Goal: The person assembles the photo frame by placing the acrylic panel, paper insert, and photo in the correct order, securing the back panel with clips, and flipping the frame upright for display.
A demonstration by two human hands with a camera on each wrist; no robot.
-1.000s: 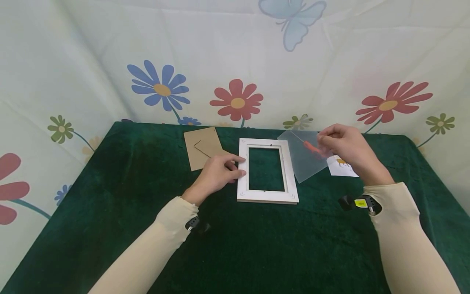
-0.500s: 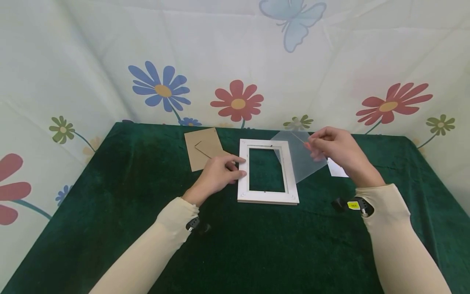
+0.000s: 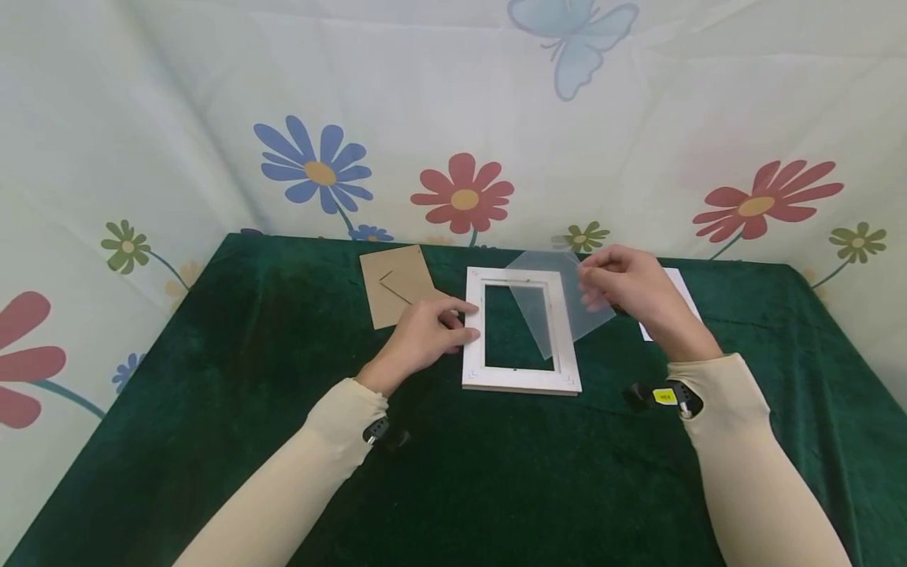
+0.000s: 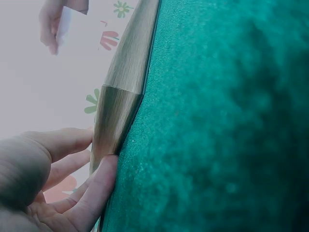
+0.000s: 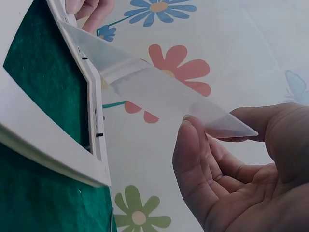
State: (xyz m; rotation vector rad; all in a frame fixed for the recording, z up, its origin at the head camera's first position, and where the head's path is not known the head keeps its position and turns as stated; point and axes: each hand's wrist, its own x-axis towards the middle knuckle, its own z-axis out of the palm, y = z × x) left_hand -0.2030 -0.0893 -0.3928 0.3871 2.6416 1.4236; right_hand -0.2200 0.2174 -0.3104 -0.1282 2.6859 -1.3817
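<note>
A white picture frame (image 3: 520, 379) lies on the green cloth, its opening showing bare cloth. My left hand (image 3: 423, 332) grips the frame's left side; in the left wrist view thumb and fingers pinch its wood-grained outer edge (image 4: 108, 116). My right hand (image 3: 634, 290) pinches a clear plastic sheet (image 3: 586, 316) by a corner between thumb and finger. Tilted, the sheet overlaps the frame's upper right part and opening in the head view. In the right wrist view the sheet (image 5: 145, 87) slants down toward the frame (image 5: 48, 150), which has small dark tabs along its inner edge.
A brown backing board (image 3: 380, 303) with a cut strip lies behind my left hand. White paper (image 3: 683, 293) lies partly hidden behind my right hand. A flowered curtain (image 3: 397, 87) rises at the green cloth's (image 3: 453, 488) far edge.
My right hand has moved left, carrying the clear sheet from beside the frame to over its opening. The orange-handled tool seen earlier is now hidden. My left hand stays on the frame.
</note>
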